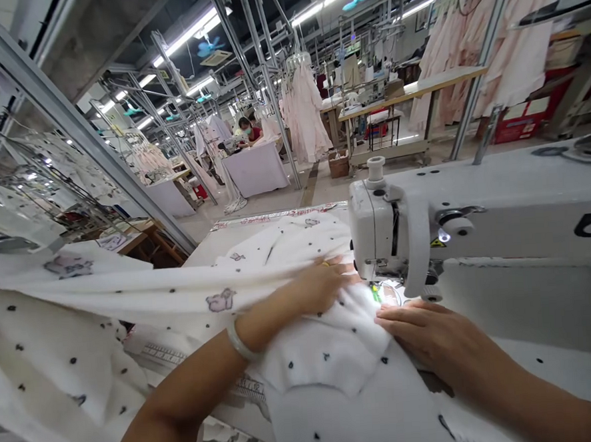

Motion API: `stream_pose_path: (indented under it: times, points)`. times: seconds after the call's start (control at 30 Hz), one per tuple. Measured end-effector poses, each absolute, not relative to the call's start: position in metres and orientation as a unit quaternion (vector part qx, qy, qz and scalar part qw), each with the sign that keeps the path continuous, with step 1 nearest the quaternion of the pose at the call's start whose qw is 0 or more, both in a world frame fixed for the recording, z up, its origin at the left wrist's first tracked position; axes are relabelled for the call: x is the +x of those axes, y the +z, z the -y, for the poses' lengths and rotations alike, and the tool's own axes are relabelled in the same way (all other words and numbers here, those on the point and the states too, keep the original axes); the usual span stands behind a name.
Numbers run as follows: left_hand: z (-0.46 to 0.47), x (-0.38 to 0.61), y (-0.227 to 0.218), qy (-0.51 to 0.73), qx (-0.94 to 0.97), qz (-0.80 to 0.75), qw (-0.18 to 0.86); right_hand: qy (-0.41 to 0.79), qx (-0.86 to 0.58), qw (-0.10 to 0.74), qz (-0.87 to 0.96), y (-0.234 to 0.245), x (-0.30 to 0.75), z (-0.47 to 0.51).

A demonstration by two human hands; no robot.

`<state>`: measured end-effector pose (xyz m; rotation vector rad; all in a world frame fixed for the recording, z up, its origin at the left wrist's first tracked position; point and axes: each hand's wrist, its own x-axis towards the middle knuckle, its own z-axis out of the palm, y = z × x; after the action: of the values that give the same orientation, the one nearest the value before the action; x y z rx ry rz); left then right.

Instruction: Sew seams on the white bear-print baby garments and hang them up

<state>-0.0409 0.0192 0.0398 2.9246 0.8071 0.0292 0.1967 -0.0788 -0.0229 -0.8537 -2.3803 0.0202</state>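
Observation:
A white fabric point(329, 359) with small dark dots and little printed animals lies across the sewing table and runs under the head of a white sewing machine point(391, 228). My left hand point(319, 286), with a ring and a pale bracelet on the wrist, lies flat on the fabric just left of the needle area. My right hand point(427, 336) rests flat on the fabric in front of the lit needle area, fingers stretched toward it. Neither hand grips anything.
The machine's long arm point(525, 213) spans the right side. More of the same fabric piles up at the left point(57, 342). Beyond stand metal racks point(96, 153), hanging pale garments point(303, 114), other work tables and a seated person point(244, 127) far back.

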Motion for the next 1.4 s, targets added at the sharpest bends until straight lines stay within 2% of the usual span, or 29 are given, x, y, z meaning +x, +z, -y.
stream_pose_path:
  times: [0.1,0.23,0.33,0.5,0.77,1.07,1.4]
  points:
    - [0.029,-0.034,0.052,0.070,0.948,-0.298,0.087,-0.002,-0.349,0.313,0.883,-0.027,0.200,0.077]
    - [0.080,-0.030,0.036,0.119,0.920,-0.355,0.115,-0.033,-0.380,0.325,0.866,-0.026,0.205,0.073]
    - [0.087,-0.031,0.018,0.183,0.892,-0.393,0.124,-0.051,-0.365,0.326,0.870,-0.023,0.206,0.071]
    - [0.066,-0.033,0.007,0.282,0.841,-0.413,0.207,-0.095,-0.303,0.315,0.894,-0.022,0.201,0.070]
    - [0.044,-0.035,0.010,0.212,0.881,-0.360,0.223,-0.133,-0.234,0.284,0.920,-0.023,0.212,0.068]
    - [0.069,-0.015,0.009,0.205,0.838,-0.465,0.201,0.011,-0.253,0.261,0.931,-0.005,0.216,0.072]
    - [0.064,-0.016,-0.001,0.209,0.870,-0.425,0.136,0.038,-0.248,0.241,0.937,-0.009,0.220,0.073]
